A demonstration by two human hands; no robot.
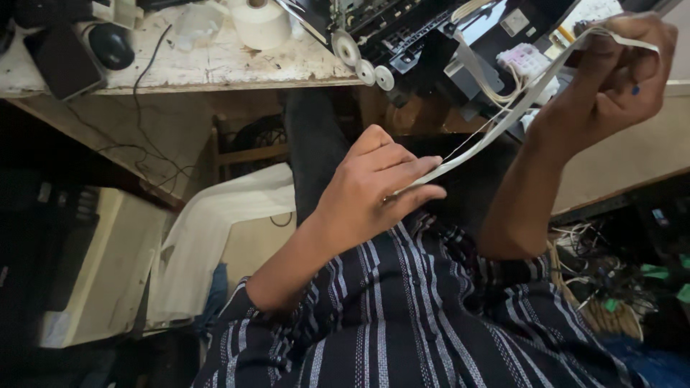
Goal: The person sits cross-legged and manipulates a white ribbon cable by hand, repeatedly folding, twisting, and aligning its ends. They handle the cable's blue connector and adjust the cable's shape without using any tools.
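Flat white ribbon cable (503,122) held taut between both hands, running from the dismantled printer mechanism (431,43) on the worn table (215,68). Left hand (374,190) pinched shut on the lower end; right hand (618,72) closed around the upper run. Best kept flat, untwisted, clear of the white gears (363,65); sharp creases avoided.

Dim and soft, with deep shadow at left and a brightly lit worn tabletop (215,68).

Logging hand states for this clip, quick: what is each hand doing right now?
Left hand: closed, pinching the flat white ribbon cable between thumb and fingers.
Right hand: closed, gripping the same cable's upper stretch.
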